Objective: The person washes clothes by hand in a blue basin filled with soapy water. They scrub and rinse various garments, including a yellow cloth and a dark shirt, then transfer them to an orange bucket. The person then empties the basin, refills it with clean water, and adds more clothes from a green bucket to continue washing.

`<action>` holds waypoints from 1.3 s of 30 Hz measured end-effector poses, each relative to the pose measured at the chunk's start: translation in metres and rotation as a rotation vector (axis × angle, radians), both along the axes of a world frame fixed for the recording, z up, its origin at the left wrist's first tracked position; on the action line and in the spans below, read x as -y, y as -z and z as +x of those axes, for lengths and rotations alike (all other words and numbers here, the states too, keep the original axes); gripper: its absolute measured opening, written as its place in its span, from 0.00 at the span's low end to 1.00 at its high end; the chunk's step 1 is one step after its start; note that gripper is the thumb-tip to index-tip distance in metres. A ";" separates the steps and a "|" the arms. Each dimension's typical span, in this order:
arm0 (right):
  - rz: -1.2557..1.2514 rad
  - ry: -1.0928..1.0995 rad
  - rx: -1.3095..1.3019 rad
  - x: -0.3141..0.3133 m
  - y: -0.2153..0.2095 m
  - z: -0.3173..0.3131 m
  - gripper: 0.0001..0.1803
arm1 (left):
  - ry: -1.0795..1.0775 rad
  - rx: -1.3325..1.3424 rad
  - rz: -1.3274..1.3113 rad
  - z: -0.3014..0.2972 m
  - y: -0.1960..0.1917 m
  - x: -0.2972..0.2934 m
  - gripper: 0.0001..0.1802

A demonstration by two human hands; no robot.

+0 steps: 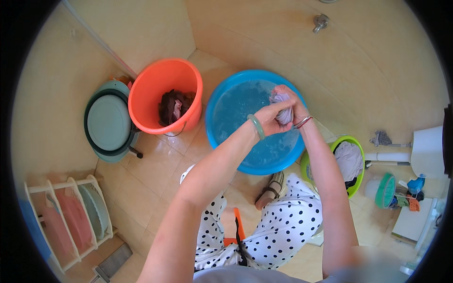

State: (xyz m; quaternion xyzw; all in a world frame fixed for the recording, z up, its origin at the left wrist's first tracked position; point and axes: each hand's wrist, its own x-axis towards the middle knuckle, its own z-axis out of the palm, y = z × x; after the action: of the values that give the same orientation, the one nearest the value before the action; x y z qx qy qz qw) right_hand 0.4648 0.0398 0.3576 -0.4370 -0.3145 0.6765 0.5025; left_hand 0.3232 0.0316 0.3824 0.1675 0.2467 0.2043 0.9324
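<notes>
Both hands are closed around a bunched, pale lavender wet cloth (283, 107), held above the right part of a blue basin (212, 141). My left hand (270, 119), with a green bangle at the wrist, grips the near-left side of the bundle. On its right side, my right hand (298, 107), with thin red and silver bands at the wrist, wraps over it. Cloudy, sudsy water (238, 113) lies in the basin below. What kind of garment the cloth is, I cannot tell.
Left of the basin stands an orange bucket (141, 101) with dark clothes (174, 106) inside. A lime green bucket (357, 184) with grey cloth (349, 158) stands to the right. Folded basins (109, 120) lean at the left wall, above a white rack (71, 212). A tap (320, 22) juts from the wall.
</notes>
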 end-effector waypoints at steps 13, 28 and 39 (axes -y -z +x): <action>0.122 -0.201 0.137 -0.006 -0.035 -0.020 0.24 | 0.158 0.074 -0.016 -0.028 0.012 -0.010 0.10; 0.038 -0.025 0.536 -0.035 -0.042 -0.078 0.17 | -0.154 -0.828 0.956 -0.015 0.039 -0.009 0.22; -0.070 0.232 0.530 -0.039 -0.019 -0.090 0.18 | -0.014 -1.024 0.912 -0.036 0.023 0.001 0.23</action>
State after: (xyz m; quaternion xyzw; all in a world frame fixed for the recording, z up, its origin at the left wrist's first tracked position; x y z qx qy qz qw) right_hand 0.3751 0.0791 0.3763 -0.6486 -0.3590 0.4872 0.4616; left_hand 0.2869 0.0307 0.3590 0.6173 0.5469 0.1890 0.5331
